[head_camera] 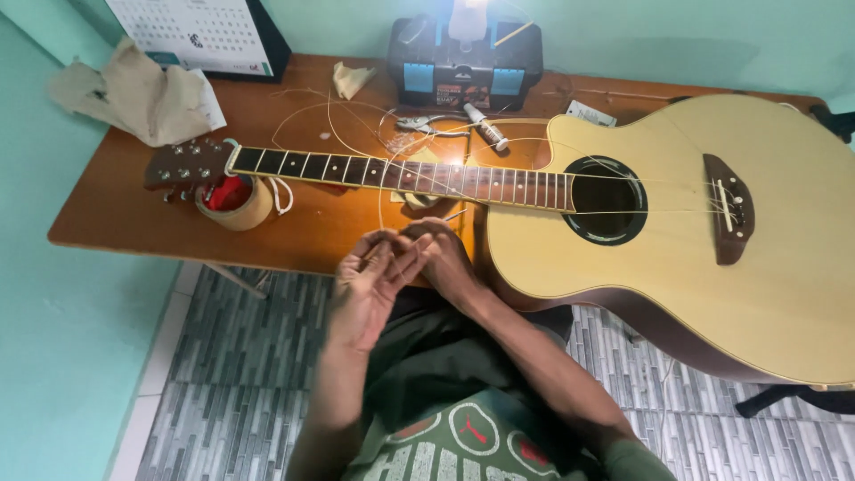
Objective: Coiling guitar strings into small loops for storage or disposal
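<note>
An acoustic guitar (pixel 712 232) with a pale top lies flat across a wooden table (pixel 125 205), its headstock (pixel 187 165) to the left. Loose wire strings (pixel 356 120) curl over the neck and tabletop. My left hand (pixel 370 285) and my right hand (pixel 441 258) meet just in front of the table's near edge, below the neck. Their fingertips pinch a thin guitar string (pixel 383 191) that runs up toward the fretboard. The exact grip is blurred.
A roll of tape (pixel 236 203) sits under the headstock. A black toolbox (pixel 465 62) stands at the back, with pliers (pixel 419 125) and a small tube (pixel 485 126) before it. Crumpled paper (pixel 134 89) and a calendar (pixel 200 36) are at the back left. Tiled floor lies below.
</note>
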